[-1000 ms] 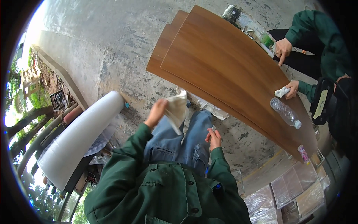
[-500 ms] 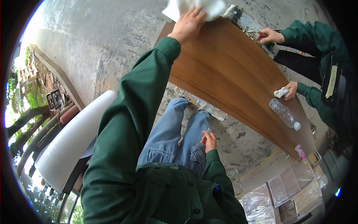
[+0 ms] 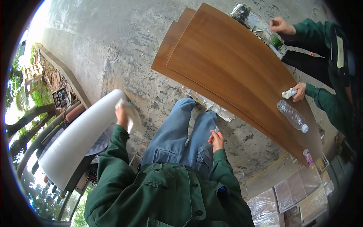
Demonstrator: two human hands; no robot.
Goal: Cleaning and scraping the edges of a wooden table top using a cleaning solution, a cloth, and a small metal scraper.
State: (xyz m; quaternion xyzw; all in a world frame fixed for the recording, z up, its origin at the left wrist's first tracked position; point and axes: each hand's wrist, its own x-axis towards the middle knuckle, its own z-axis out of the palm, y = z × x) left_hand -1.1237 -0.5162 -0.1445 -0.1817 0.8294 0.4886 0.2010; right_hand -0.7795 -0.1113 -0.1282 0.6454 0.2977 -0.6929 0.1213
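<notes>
My left hand [image 3: 121, 115] is closed on a white cloth [image 3: 132, 116] that hangs from it, blurred by motion. The hand is beside a large roll of white foam wrap [image 3: 81, 140]. In front of my thigh, my right hand [image 3: 217, 141] is closed on a small, thin, pale piece [image 3: 216, 130]; its kind is too small to tell. Ahead lie brown wooden panels [image 3: 230, 68], stacked with their left ends offset. A co-worker's hand [image 3: 300, 92] rests at the far edge with a crumpled white cloth [image 3: 289, 93].
On the panels a clear plastic bottle [image 3: 291, 115] lies on its side, near a small colourful bottle [image 3: 308, 157]. Cluttered supports [image 3: 261, 28] stand along the far edge, by the co-worker's other hand [image 3: 283, 26]. Film-wrapped boxes [image 3: 298, 193] are stacked at lower right.
My left hand has swung from the panel's far left end back to the foam roll, carrying the cloth. The co-worker's upper hand has lifted slightly. My right hand stays nearly in place.
</notes>
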